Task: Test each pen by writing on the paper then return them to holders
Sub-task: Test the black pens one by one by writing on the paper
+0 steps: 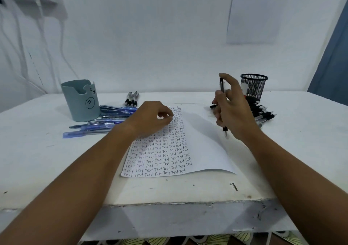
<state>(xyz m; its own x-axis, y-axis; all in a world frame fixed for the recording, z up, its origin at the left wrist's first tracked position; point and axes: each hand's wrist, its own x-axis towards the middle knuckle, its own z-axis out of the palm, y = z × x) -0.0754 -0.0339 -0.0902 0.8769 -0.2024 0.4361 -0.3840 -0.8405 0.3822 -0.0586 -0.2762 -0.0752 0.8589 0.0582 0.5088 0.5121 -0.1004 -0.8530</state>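
Right hand (232,111) grips a black pen (223,105) upright, tip down, just right of the paper (203,146), so lower it onto blank space while the loosely curled left hand (150,119) steadies that paper.

Materials and finish, desk scene

Paper (188,141): thin, matt white, inked, under the left fingers (165,115). Pen (222,88) in the right fingers (228,79): glossy black plastic, metal tip. Cup (254,86) just behind those fingers: black wire mesh. Holder (81,101): matt grey-green plastic, smooth. Blue pens (105,120): glossy translucent plastic. Table (169,190): matt white, scuffed, chipped front edge.
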